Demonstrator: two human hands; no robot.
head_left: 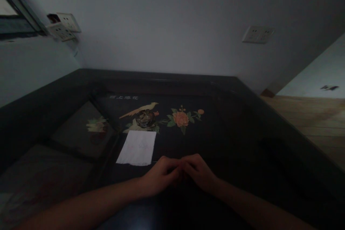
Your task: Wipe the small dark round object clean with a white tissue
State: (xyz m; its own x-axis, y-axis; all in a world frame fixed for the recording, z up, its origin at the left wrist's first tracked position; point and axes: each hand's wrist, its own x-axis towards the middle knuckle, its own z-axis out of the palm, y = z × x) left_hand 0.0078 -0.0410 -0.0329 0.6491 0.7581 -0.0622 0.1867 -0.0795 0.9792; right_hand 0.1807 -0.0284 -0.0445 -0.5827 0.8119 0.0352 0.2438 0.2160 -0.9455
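- Resting low on the dark table point(242, 143), the left hand point(158, 176) and right hand point(201, 173) meet fingertip to fingertip, curled; whether they pinch anything I cannot tell.
- Just beyond the left hand a white paper point(137, 148) lies flat, untouched, apart from both.
- Farther back a glass dish point(145, 118) sits by the painted bird point(140, 108) and flower point(180, 118), with a wall socket point(258, 34) beyond.
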